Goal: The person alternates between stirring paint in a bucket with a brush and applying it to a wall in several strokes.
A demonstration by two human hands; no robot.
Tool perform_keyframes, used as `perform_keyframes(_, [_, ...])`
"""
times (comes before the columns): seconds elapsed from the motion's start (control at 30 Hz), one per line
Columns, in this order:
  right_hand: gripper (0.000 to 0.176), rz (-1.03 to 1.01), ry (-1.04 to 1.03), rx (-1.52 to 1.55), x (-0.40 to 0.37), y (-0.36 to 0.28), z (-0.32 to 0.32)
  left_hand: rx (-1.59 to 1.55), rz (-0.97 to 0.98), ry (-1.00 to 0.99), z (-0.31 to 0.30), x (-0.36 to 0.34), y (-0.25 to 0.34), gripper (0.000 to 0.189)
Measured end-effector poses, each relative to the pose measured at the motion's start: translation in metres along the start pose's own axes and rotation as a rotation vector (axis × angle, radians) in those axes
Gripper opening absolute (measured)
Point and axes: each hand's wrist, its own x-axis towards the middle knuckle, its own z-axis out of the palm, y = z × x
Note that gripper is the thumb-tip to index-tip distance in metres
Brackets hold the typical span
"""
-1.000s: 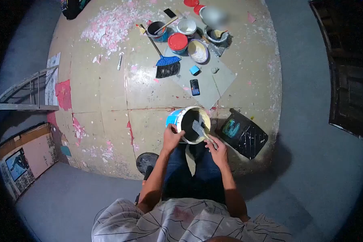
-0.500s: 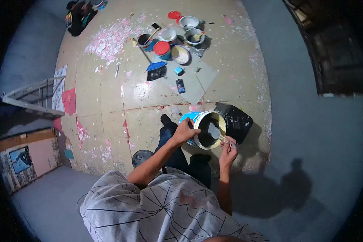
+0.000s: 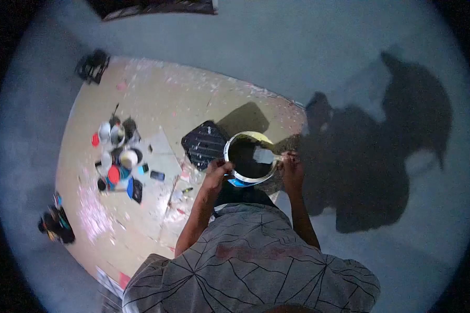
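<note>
The bucket [image 3: 240,183], blue-sided and white-rimmed, is between the two hands in front of the person's dark-clad legs, its mouth turned up toward the camera. The left hand [image 3: 218,174] has its thumb and fingers clamped on the bucket's near-left rim. At the bucket's right edge, the right hand [image 3: 292,165] has its fingers closed on the handle of a flat-headed hand tool [image 3: 263,155], whose pale, broad head is over the bucket's dark inside; whether it is a brush or a scraper cannot be told. A black ridged container [image 3: 199,145] lies just left of the bucket. Farther left of the bucket are a smartphone [image 3: 157,176], a blue-headed broom [image 3: 136,190], and a red-lidded tub [image 3: 114,173]. Well beyond these, left of the bucket, is another person [image 3: 57,225], blurred.
</note>
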Motion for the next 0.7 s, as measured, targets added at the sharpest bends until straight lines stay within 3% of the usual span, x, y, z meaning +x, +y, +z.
perform_keyframes(0.03, [0.015, 0.041, 0.077, -0.042, -0.005, -0.011, -0.007, 0.006, -0.019, -0.084, 0.002, 0.006, 0.004, 0.036])
perform_keyframes(0.07, [0.018, -0.075, 0.165, -0.221, 0.001, -0.005, -0.02, -0.028, -0.041, -0.148, 0.012, 0.027, -0.001, 0.036])
perform_keyframes(0.2, [0.02, -0.126, 0.381, -0.246, 0.025, -0.011, -0.055, -0.001, -0.05, -0.298, 0.078, 0.082, 0.026, 0.039])
perform_keyframes(0.23, [0.019, -0.142, 0.396, -0.132, 0.043, -0.036, -0.047, 0.095, -0.105, -0.23, 0.105, 0.085, 0.071, 0.039])
perform_keyframes(0.3, [0.019, -0.207, 0.434, -0.004, 0.05, -0.071, -0.054, 0.26, -0.046, -0.328, 0.139, 0.086, 0.111, 0.037])
perform_keyframes(0.5, [0.02, -0.297, 0.505, -0.404, 0.134, -0.143, -0.066, 0.428, -0.002, -0.529, 0.197, 0.201, 0.153, 0.037])
perform_keyframes(0.57, [0.023, -0.119, 0.419, -0.64, 0.18, -0.156, -0.063, 0.491, -0.033, -0.581, 0.224, 0.24, 0.177, 0.035])
perform_keyframes(0.7, [0.029, -0.06, 0.395, -0.865, 0.282, -0.138, -0.048, 0.764, 0.03, -0.749, 0.267, 0.345, 0.217, 0.03])
